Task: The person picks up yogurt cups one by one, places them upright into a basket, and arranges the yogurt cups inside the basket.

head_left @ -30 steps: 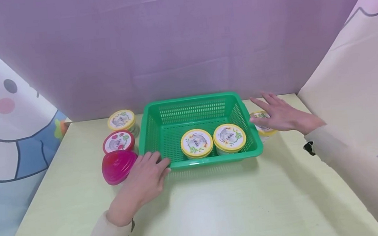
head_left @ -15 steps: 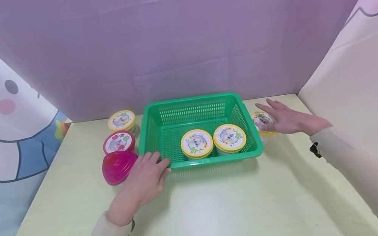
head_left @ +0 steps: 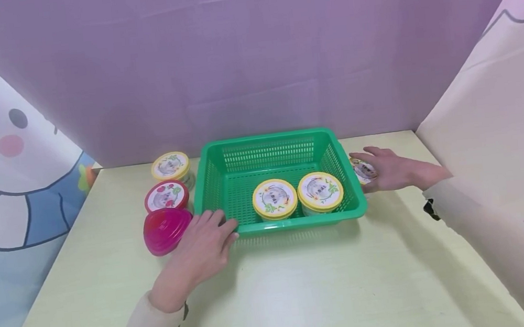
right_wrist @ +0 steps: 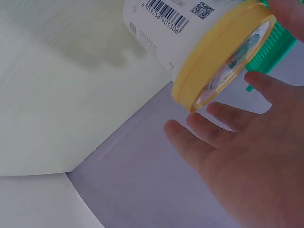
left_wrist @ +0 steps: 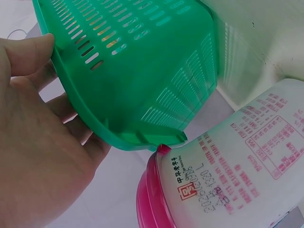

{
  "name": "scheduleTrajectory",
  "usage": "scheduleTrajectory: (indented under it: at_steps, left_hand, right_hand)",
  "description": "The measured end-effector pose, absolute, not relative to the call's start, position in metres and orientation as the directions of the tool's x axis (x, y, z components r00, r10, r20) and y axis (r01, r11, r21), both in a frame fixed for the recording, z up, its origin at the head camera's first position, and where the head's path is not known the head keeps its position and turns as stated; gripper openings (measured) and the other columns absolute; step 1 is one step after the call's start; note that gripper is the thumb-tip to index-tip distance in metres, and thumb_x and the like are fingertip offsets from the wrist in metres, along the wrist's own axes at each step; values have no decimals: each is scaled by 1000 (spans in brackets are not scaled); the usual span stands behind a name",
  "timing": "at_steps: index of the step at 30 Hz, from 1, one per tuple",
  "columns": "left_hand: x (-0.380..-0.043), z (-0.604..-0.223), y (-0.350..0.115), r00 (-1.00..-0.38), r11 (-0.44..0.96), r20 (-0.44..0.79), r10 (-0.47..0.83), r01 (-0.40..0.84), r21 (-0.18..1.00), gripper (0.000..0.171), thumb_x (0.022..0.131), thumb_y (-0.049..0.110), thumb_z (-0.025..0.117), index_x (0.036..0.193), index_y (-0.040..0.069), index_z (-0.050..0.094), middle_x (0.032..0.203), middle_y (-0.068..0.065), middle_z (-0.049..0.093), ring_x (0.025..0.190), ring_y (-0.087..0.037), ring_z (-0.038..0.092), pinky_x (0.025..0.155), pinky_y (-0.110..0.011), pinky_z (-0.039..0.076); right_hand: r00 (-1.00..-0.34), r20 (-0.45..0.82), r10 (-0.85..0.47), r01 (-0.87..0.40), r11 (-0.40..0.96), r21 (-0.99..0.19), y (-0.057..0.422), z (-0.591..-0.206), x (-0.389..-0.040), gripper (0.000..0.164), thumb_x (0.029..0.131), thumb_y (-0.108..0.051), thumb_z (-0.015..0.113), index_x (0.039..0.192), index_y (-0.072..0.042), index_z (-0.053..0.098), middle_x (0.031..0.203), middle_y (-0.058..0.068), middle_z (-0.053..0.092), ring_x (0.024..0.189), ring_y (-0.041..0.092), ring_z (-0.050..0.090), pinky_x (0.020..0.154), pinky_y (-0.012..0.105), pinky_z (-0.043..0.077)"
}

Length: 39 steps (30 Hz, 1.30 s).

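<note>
At the near left corner of the green plastic basket (head_left: 264, 138), my left hand (head_left: 200, 251) grips the rim. In the left wrist view the thumb (left_wrist: 33, 54) lies at the rim, with the other fingers partly behind it. My right hand (head_left: 391, 170) reaches over a yellow-lidded tub (head_left: 363, 171) just right of the basket. In the right wrist view its fingers are spread and slightly bent, close to the yellow lid (right_wrist: 216, 57); contact there is hard to judge. Two yellow-lidded tubs, one left (head_left: 274, 199) and one right (head_left: 320, 192), stand inside the basket.
Left of the basket stand a yellow-lidded tub (head_left: 170, 166), a red-lidded tub (head_left: 166, 196) and a tub with a domed magenta lid (head_left: 166, 230) beside my left hand. A purple cloth wall (head_left: 252, 59) rises behind the pale table (head_left: 293, 292).
My right hand has come down over the yellow-lidded tub at the right, after drawing back slightly. The left hand and the basket stay in place.
</note>
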<state>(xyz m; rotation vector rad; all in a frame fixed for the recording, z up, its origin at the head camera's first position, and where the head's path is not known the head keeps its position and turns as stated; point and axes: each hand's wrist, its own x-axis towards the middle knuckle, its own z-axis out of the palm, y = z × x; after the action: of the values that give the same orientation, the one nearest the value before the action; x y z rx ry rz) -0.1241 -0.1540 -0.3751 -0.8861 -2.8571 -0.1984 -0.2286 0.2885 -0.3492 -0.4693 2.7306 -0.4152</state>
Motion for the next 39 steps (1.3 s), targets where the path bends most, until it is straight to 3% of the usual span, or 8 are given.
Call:
scheduleTrajectory:
  at_steps: [9, 15, 24, 34, 39]
  left_hand:
    - [-124, -375, -153, -819, 819, 168, 549, 567, 87, 33, 89, 28, 78, 117, 14, 69, 95, -1, 55, 92, -20, 53, 83, -39, 49]
    - [-124, -375, -153, -817, 818, 172, 551, 569, 87, 34, 88, 28, 79, 116, 13, 69, 95, -2, 56, 92, -21, 53, 82, -39, 49]
    - [-124, -375, -153, -812, 815, 185, 554, 574, 81, 32, 89, 29, 78, 117, 15, 69, 96, -1, 56, 93, -20, 53, 84, -39, 49]
    - [-123, -375, -154, -812, 814, 181, 555, 575, 86, 33, 90, 27, 78, 118, 12, 69, 97, -3, 57, 94, -22, 54, 83, -40, 49]
    - [-124, -375, -154, -814, 815, 170, 556, 574, 82, 33, 90, 28, 77, 118, 13, 69, 97, -3, 57, 94, -22, 54, 83, -39, 49]
  right_hand:
    - [-896, -224, -384, -307, 899, -312, 287, -352, -233, 85, 83, -32, 76, 156, -10, 37, 148, 27, 36, 126, 46, 37, 97, 66, 38]
    - [-906, -218, -362, -294, 910, -293, 286, -351, -233, 81, 81, -33, 75, 152, -11, 43, 140, 26, 41, 119, 43, 39, 93, 64, 42]
    - [-927, -174, -332, -283, 925, -253, 287, -354, -235, 84, 78, -53, 79, 147, -14, 50, 132, 22, 46, 112, 38, 42, 86, 57, 46]
    - [-926, -180, -332, -282, 925, -255, 290, -343, -237, 75, 79, -35, 76, 146, -13, 50, 131, 24, 45, 112, 40, 41, 83, 56, 46]
    - [-928, -158, -337, -293, 923, -248, 293, -337, -238, 75, 78, -35, 77, 145, -13, 51, 131, 25, 46, 111, 40, 41, 82, 57, 47]
